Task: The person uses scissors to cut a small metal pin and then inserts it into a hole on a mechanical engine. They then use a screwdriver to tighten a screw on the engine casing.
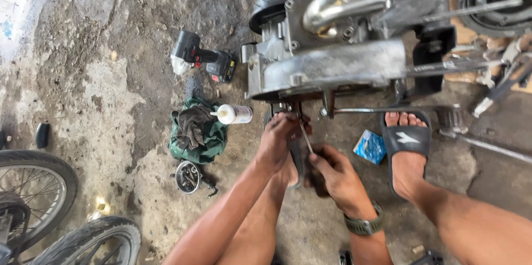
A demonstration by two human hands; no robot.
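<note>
The left hand [281, 142] reaches up under the grey, grimy metal engine casing [332, 65] of a small motorcycle, fingers curled against its underside; what it grips I cannot tell. The right hand [332, 173], wearing a green wristwatch [364, 225], is clenched around a thin metal rod-like tool [306, 137] angled up toward the casing. Nearby on the concrete floor [111, 104] lie a white squeeze bottle [233, 114], a green rag [198, 132] and a black cordless impact wrench [200, 59].

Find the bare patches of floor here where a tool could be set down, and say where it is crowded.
Bare concrete lies left of the cordless driver and green rag, up to the bicycle wheel. Another patch sits between the metal bowl and the left hand. It is crowded under the engine, around both hands, the blue packet and the sandalled foot.
</note>
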